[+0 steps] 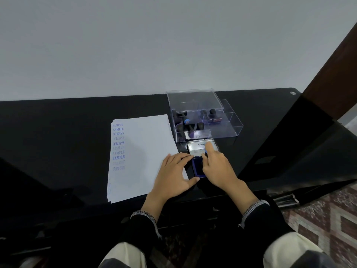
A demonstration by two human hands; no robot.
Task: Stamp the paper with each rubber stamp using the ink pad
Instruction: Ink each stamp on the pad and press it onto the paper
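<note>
Ink pad open, blue, lid silver; left fingers spread, right fingers on lid.

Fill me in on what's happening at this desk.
A person is working on the ink pad, which lies open beside the paper. The right hand has a finger on its raised lid; the left hand rests flat at the pad's edge. The stamps sit in the clear box. The paper already carries a column of blue marks.

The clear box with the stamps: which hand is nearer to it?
Right. The right hand lies on the ink pad just in front of the clear box, its finger pointing toward it. The left hand rests lower, on the paper's corner.
</note>
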